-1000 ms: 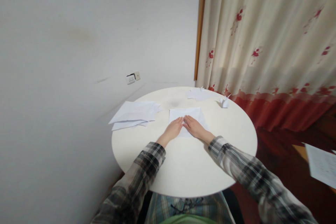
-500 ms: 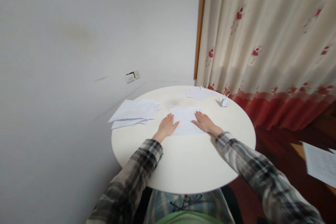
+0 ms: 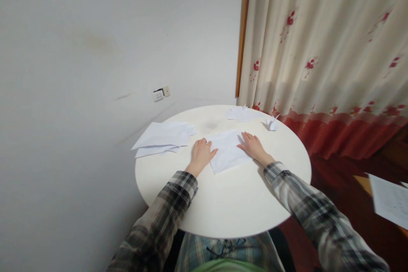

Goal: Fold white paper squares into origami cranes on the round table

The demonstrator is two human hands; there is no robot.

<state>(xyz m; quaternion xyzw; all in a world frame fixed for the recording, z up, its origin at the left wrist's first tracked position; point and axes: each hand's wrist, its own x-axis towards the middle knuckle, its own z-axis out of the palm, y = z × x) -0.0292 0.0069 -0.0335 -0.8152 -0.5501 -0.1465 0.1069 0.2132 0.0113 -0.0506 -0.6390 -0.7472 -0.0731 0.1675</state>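
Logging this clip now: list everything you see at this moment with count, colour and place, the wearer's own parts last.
Sheet: 1, white, on the table, between the hands
Paper pile: 1, white, table's left side; sheets not countable
Far papers: count unclear, white, table's far edge
Paper bird: 1, white, table's far right
Table: 1, white, centre
Socket: 1, white, on the wall
Small plate: 1, beige, right of the socket
Wall: pale grey, left and behind
Curtain: cream and red, upper right
Floor: dark red, right
Printed page: 1, white, right edge, off the table
Left hand: 1, sheet's left edge
Right hand: 1, sheet's right edge
Sleeves: 2, grey-black plaid, on both arms
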